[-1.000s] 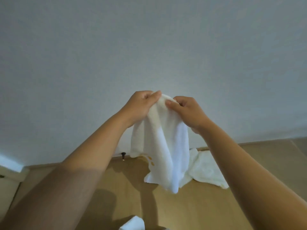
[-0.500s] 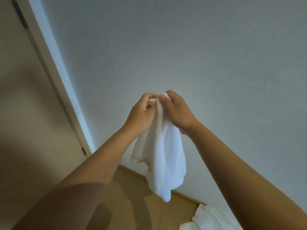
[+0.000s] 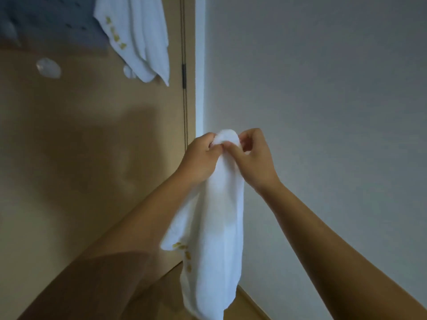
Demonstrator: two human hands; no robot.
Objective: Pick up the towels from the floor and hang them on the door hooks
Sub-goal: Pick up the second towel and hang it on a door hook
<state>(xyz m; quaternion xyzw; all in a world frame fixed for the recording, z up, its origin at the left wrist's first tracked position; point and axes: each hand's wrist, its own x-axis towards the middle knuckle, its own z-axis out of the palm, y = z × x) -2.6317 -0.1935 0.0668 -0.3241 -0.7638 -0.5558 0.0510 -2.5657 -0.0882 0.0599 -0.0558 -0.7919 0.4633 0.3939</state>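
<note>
Your left hand [image 3: 201, 155] and right hand [image 3: 254, 158] were both pinched tight on the top of the white towel [image 3: 221, 215], fingers curled into the bunched edge and thumbs nearly meeting. A second before, they'd sat a bit further apart on that edge. By this point you'd gathered it into one rounded hump between them. The rest hung straight down in front of you, yellow-stitched corner low on the left, clear of the floor [image 3: 247, 306].

The bigger change was where you faced. You'd swung off the bare wall [image 3: 323, 112], and the door [image 3: 92, 158] filled the left side. A hung towel [image 3: 138, 35] was already up there, with what looked like a clear hook [image 3: 48, 68] free to its left. The other towel had dropped out of view.

I'd say pickup was done and the lift to that hook came next.
</note>
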